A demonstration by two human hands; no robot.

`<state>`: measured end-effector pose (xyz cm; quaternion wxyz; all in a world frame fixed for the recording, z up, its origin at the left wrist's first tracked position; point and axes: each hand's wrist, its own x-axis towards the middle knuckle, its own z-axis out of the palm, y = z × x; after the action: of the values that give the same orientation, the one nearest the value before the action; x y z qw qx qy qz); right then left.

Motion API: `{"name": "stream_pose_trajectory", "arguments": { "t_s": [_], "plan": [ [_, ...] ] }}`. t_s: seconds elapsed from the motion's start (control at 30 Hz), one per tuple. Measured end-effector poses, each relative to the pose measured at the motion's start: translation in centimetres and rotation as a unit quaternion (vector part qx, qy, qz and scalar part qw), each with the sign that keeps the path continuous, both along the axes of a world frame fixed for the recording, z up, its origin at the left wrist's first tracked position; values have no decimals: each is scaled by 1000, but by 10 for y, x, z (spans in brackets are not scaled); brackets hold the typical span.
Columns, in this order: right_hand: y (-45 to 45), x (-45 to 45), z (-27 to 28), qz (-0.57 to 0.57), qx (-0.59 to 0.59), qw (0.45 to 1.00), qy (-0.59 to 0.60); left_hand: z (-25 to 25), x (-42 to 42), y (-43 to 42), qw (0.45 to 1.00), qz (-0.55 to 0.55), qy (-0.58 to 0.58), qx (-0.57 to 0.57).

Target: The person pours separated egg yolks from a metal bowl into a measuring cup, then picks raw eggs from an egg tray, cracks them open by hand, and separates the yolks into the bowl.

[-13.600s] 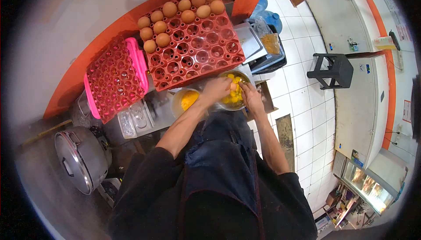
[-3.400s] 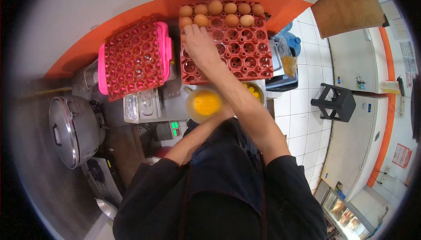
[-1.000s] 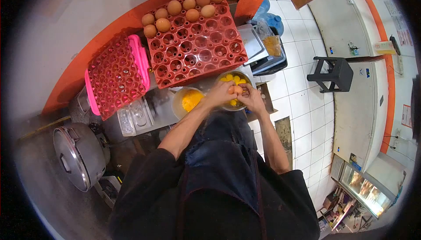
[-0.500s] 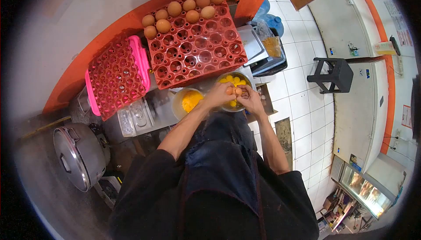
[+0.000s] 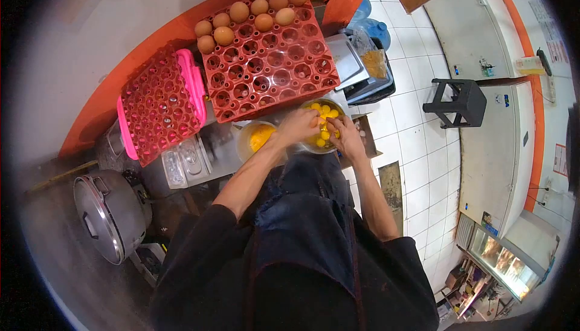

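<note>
My left hand (image 5: 298, 126) is over the left side of a metal bowl (image 5: 314, 148), its fingers closed round what looks like a piece of eggshell, mostly hidden. Inside the bowl lie several whole egg yolks (image 5: 326, 110) in clear egg white. On the bowl's right side, my right hand (image 5: 349, 139) reaches in with curled fingers near the yolks; whatever they hold is hidden. Just left of my left wrist stands a light-coloured bowl (image 5: 243, 143) of yellow-orange beaten egg (image 5: 261, 136). Beyond both bowls, several brown eggs (image 5: 240, 12) fill the far rows of a red egg tray (image 5: 266, 65).
A second red tray (image 5: 163, 104) lies on a pink container (image 5: 192, 83) to the left. Metal lidded pans (image 5: 187, 162) and a large pot (image 5: 106, 216) stand nearer. Right are stacked tubs (image 5: 368, 89), a crate with shells (image 5: 370, 137) and a black stool (image 5: 462, 104).
The hands were together holding a cracked egg in two halves over the bowl. They have since parted slightly, and the shell halves no longer show clearly.
</note>
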<state>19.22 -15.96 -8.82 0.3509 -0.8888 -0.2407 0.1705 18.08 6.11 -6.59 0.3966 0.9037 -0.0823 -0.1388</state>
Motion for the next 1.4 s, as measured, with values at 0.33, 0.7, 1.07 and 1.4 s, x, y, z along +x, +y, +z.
{"name": "stream_pose_trajectory", "arguments": {
  "t_s": [0.33, 0.7, 1.07, 1.4],
  "plan": [
    [0, -6, 6, -69, 24, 997, -39, -3, -3, -2, 999, 31, -23, 18],
    [-16, -27, 1, -298, 372, 799, 367, 5, -14, -27, 997, 60, 38, 14],
    [-25, -44, -17, -296, 504, 684, 437, -2, -26, -73, 996, 38, -55, -66],
    [-98, -55, 4, -395, 179, 820, 374, -16, -42, -74, 989, 13, -47, -141]
  ]
}}
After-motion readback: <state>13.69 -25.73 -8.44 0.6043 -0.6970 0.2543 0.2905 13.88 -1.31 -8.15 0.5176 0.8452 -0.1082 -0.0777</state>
